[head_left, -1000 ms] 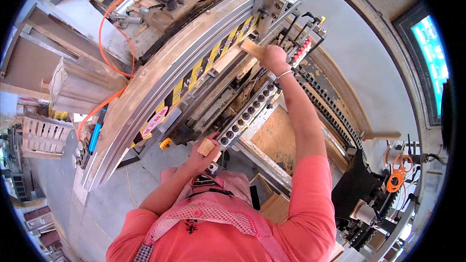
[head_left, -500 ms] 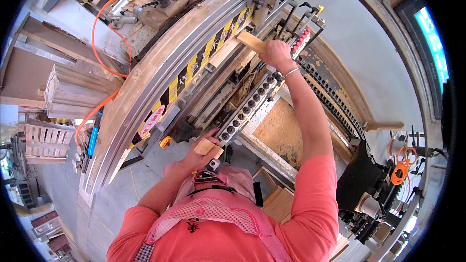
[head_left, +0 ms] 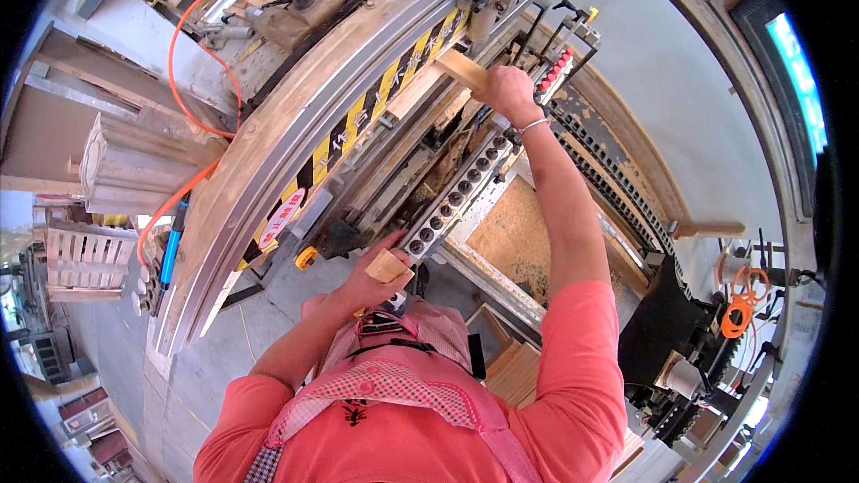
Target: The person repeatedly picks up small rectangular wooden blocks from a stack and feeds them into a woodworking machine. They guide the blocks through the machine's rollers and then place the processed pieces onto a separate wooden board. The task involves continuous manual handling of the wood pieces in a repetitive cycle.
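Note:
My right hand, a bracelet at its wrist, is stretched far over the machine. Its fingers close round the end of a short wooden block. Beside that block, a second wooden strip lies along the machine next to the yellow-and-black striped band. Near my waist, my left hand grips a small wooden piece. A pale edge below it may be another piece; I cannot tell. Just beyond this hand is the lower end of a metal bar with a row of round black holes.
An orange hose curves over the machine's long rail. Red knobs and upright clamps stand beyond my right hand. A sawdust-covered panel lies under my right forearm. A lit screen is at far right; wooden boards sit below.
My left hand has tilted its wooden piece slightly. My right hand stays on the block almost unmoved, and the view has shifted a little.

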### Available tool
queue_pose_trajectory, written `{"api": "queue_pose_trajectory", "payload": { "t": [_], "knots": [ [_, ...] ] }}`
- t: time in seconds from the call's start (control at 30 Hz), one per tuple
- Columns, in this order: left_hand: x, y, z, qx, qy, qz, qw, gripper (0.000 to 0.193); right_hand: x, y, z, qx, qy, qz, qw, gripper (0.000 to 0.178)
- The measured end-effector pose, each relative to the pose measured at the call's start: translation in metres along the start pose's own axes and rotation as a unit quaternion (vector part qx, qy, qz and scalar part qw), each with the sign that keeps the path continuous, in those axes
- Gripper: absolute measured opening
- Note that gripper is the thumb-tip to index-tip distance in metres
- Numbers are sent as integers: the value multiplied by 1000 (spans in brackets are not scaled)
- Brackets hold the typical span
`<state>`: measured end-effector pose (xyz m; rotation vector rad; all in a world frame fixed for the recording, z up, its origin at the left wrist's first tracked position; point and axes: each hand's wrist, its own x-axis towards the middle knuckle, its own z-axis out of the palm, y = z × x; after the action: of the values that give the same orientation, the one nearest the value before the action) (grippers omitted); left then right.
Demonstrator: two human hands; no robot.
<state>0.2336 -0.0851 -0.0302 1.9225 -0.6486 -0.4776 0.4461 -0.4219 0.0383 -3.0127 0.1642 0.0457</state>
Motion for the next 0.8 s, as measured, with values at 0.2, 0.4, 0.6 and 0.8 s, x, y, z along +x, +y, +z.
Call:
{"api": "queue_pose_trajectory", "payload": {
  "t": [0.2,0.4,0.6,0.8],
  "knots": [
    [4,12,-3,-18,-14,3,1000,27,0,-2,1,-10,15,9,1000,41],
    [10,21,-10,87,-47,71,993,18,4,-3,4,17,25,14,999,44],
    [9,23,-12,95,-54,30,994,14,11,-6,6,-4,25,6,1000,44],
    [10,27,-12,38,-16,22,999,40,13,-2,13,-16,27,-10,999,46]
  ]
}}
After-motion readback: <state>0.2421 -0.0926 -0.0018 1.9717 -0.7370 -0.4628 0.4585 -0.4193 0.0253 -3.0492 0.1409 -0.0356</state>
